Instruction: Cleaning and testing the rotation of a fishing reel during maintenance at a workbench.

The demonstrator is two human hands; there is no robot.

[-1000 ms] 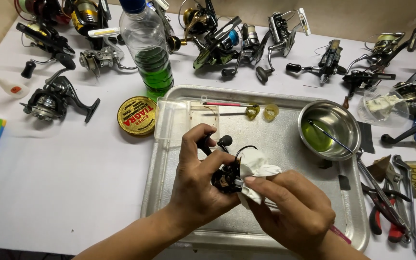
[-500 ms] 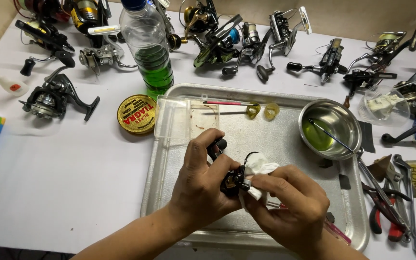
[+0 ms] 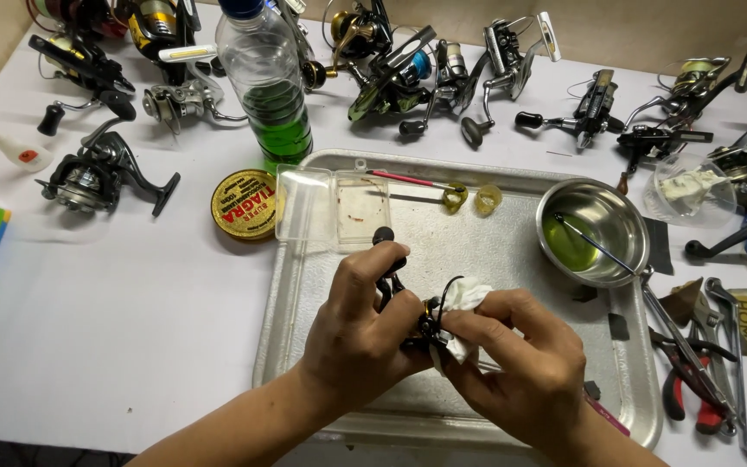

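— White table (image 3: 131, 346), crowded with fishing gear. At the centre?

— Small black fishing reel (image 3: 408, 316), held just above the metal tray (image 3: 304, 285). Left hand (image 3: 365, 333) closed around its body, knob of the handle poking up past the fingers. Right hand (image 3: 520, 367) pinching a wad of white cloth (image 3: 464, 298) against the reel's side.

— Step in hand?

— Wiping the reel clean, by the look of it. Probably calls next for turning the reel to reach another face, grip kept firm.

— And round about?

— Steel bowl (image 3: 594, 229) of greenish liquid on the tray's right, clear plastic box (image 3: 330, 207) at its top edge. Beyond that, round yellow tin (image 3: 244, 203), bottle (image 3: 270, 86) of green liquid, more reels (image 3: 97, 177), red-handled pliers (image 3: 693, 380).
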